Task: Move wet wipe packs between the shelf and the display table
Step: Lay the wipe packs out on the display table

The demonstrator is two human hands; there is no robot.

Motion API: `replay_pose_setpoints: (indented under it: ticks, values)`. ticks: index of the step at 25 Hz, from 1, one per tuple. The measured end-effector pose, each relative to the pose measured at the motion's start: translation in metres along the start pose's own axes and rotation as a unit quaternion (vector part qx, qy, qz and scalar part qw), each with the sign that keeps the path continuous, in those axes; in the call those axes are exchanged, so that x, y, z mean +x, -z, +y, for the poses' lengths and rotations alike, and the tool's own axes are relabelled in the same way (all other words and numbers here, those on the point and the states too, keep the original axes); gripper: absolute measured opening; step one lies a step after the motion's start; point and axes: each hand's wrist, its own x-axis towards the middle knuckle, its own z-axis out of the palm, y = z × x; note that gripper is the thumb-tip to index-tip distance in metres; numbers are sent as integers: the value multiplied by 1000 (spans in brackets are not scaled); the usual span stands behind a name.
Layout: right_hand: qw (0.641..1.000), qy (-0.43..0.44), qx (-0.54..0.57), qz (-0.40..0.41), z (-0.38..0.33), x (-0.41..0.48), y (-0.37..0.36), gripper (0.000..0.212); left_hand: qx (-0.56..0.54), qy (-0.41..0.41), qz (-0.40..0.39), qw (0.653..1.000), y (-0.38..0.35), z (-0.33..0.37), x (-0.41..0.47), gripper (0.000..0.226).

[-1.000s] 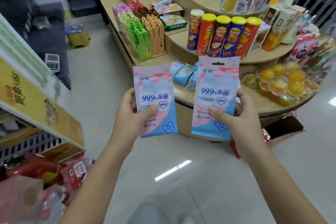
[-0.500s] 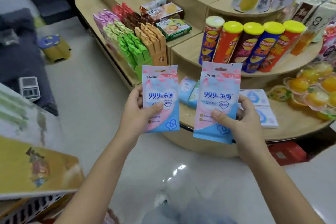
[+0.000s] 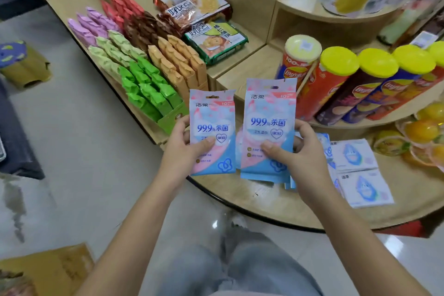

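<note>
Left hand [image 3: 182,151] pinches the left pack [image 3: 212,132], right hand [image 3: 300,154] the right pack [image 3: 269,127]. Best lay both flat, three o'clock, beside the white packs [image 3: 360,170].

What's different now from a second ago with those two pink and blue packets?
The person stepped closer, so both hands now reach the round wooden display table: the left hand holds its pink-and-blue wet wipe pack at the table's edge, the right hand holds its matching pack over the tabletop. Unchanged: each grip; nothing let go.
</note>
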Motion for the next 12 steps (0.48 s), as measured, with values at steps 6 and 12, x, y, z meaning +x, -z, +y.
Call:
replay_pose_setpoints:
  ticks: [6, 12]
  values:
    - [995, -94, -5, -15, 41, 65, -48, 49, 25, 58, -58, 996, 12, -33, 90, 37]
    - [982, -144, -64, 106, 104, 101, -110, 40, 47, 208, -163, 963, 21, -86, 154, 34]
